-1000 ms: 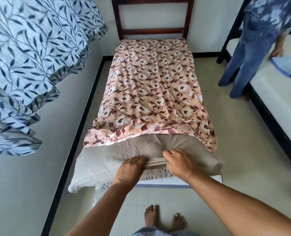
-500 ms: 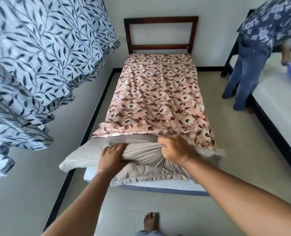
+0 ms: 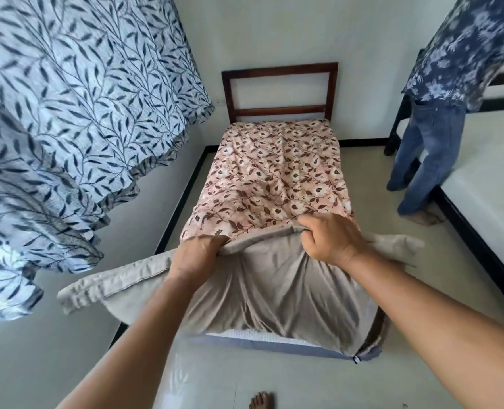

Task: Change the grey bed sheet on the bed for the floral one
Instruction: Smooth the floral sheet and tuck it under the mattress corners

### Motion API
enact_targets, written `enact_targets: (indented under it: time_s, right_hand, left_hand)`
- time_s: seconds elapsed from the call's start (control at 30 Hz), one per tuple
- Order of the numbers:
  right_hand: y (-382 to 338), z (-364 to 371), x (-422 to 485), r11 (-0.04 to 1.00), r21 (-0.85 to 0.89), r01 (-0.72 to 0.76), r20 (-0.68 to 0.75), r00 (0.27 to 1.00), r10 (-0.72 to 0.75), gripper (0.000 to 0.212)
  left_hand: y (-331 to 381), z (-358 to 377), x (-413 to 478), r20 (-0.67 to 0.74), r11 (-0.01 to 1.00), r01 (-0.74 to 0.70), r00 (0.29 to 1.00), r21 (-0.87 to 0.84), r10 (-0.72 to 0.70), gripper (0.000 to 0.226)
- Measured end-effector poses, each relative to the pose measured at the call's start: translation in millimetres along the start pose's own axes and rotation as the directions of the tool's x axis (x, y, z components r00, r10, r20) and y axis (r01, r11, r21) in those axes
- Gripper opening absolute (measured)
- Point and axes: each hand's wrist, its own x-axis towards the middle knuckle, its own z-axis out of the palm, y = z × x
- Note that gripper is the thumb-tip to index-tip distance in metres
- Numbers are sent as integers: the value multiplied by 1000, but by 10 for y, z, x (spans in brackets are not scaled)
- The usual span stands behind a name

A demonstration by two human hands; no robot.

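A pink floral sheet (image 3: 277,175) covers most of the narrow bed, from the dark wooden headboard (image 3: 280,93) down to near the foot. A grey sheet (image 3: 274,290) is bunched at the foot end, lifted off the white mattress (image 3: 256,335) and flaring out to both sides. My left hand (image 3: 196,256) grips the grey sheet's upper edge at its left. My right hand (image 3: 332,239) grips the same edge at its right, just below the floral sheet's hem. Both arms reach forward from the bottom of the view.
A blue leaf-patterned curtain (image 3: 67,113) hangs along the left wall. A second bed (image 3: 481,178) with a bare white mattress stands at right, and a person in jeans (image 3: 428,154) bends over it. Pale floor lies between the beds; my bare foot (image 3: 261,400) shows below.
Both hands have lifted the grey sheet's edge up and toward me, so it now hangs spread over the foot of the bed. The view has tilted upward.
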Motion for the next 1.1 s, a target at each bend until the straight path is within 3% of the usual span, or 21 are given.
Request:
enact_targets:
  time_s: [0.13, 0.27, 0.37, 0.57, 0.77, 0.9, 1.0, 1.1]
  right_hand:
    - [60, -225, 30, 999, -7, 33, 133, 991, -31, 17]
    - [151, -318, 242, 991, -132, -6, 397, 916, 58, 79]
    - [300, -307, 494, 987, -156, -34, 326, 942, 84, 55]
    - [569, -442, 1221, 992, 44, -122, -17, 992, 123, 19]
    - [1059, -120, 2111, 976, 72, -203, -115, 971, 210, 31]
    - [1325, 333, 2460, 934, 126, -333, -144, 926, 349, 33]
    - [1550, 747, 2721, 878, 176, -445, -119, 876, 467, 34]
    - [1747, 1118, 2961, 873, 162, -461, -79, 875, 477, 31]
  left_hand:
    - [139, -165, 149, 15, 998, 14, 1000, 61, -15, 11]
    - [237, -302, 444, -23, 997, 12, 1000, 77, -11, 16]
    - [269, -441, 743, -74, 996, -6, 997, 92, 12, 17]
    - [97, -758, 1604, -182, 996, -87, 979, 31, 91, 19]
    - [-295, -481, 2688, -135, 972, -181, 978, -153, 161, 62]
    - [-697, 71, 3192, 95, 984, -134, 985, -121, 146, 97]
    - [-929, 624, 3621, 170, 991, -90, 980, -97, 106, 81]
    - [-1041, 1010, 4091, 86, 995, -63, 994, -83, 70, 46]
